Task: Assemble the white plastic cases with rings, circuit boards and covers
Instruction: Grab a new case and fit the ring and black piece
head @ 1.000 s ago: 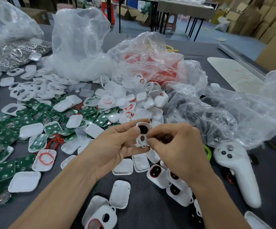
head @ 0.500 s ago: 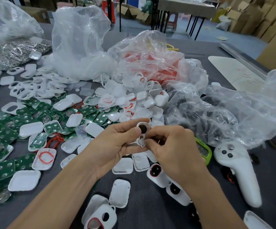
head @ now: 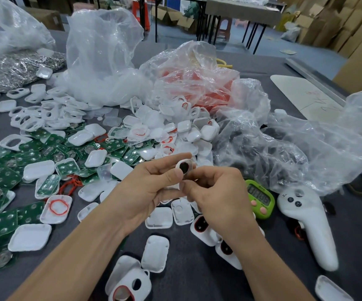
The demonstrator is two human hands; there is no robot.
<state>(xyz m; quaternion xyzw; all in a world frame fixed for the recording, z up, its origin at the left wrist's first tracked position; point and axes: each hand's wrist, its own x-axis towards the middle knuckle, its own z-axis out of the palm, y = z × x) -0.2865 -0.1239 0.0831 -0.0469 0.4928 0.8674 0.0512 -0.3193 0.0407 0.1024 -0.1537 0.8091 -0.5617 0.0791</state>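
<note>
Both hands hold one white case (head: 184, 167) in the air above the middle of the tabletop (head: 197, 285). The left hand (head: 145, 187) pinches its upper end between the thumb and curled fingers. The right hand (head: 219, 196), fingers curled in, nips the lower end just beside the left thumb. A dark round opening shows in the case's face, so it is probably near closing, though what sits inside is hidden.

The job looks to be in its early part. A few finished cases (head: 200, 224), with dark windows and red rims, lie toward the near edge by the right wrist. Far more lies loose:
- green circuit boards (head: 2, 177) spread toward the left edge
- white shells (head: 188, 131) heaped in the middle
- frame-like white covers (head: 30, 120) toward the far left corner
- a red ring (head: 59, 207) laid in one open shell

Little writing can be read. The green timer (head: 260, 198) beside the right hand shows digits too blurred to make out. A white board (head: 306, 98) toward the far right corner carries reddish handwriting, also illegible. The white controller (head: 308, 224) near the right edge shows no readable brand.
</note>
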